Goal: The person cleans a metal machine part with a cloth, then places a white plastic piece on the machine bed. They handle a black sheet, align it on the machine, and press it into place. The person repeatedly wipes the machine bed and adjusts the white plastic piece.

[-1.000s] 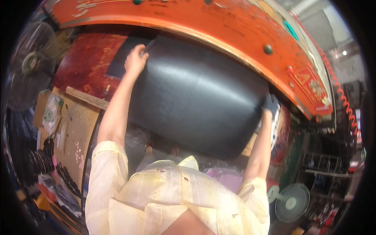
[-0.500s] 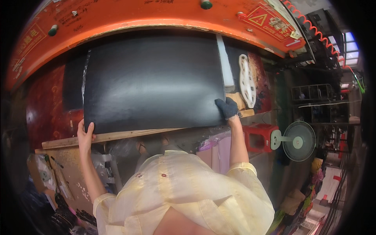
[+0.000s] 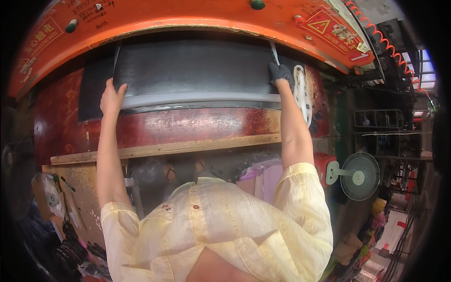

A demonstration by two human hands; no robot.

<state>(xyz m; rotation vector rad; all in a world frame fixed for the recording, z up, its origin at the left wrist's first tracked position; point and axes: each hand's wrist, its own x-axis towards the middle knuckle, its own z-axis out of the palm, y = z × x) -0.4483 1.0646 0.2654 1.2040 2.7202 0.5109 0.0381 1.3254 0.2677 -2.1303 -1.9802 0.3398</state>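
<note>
A wide, smooth black sheet (image 3: 192, 63) lies flat, its far part hidden beneath the orange machine. My bare left hand (image 3: 112, 97) grips its left near corner, thumb on top. At the right near corner, my right hand (image 3: 280, 74), in a dark glove, holds the other side. Just in front of the sheet's near edge, a pale strip (image 3: 202, 98) shows on top of a dark layer. Beside my right wrist is a long white piece with holes (image 3: 302, 91).
The orange machine (image 3: 159, 23) spans the far side. A wooden batten (image 3: 188, 146) runs along the near edge of the red worn table (image 3: 188, 123). To the right stand a red stool (image 3: 323, 164) and a fan (image 3: 359, 176); a coiled red hose (image 3: 376, 35) hangs at the upper right.
Both hands have pushed the black sheet away from me, under the machine. The pale strip and the red tabletop in front of it have come into view.
</note>
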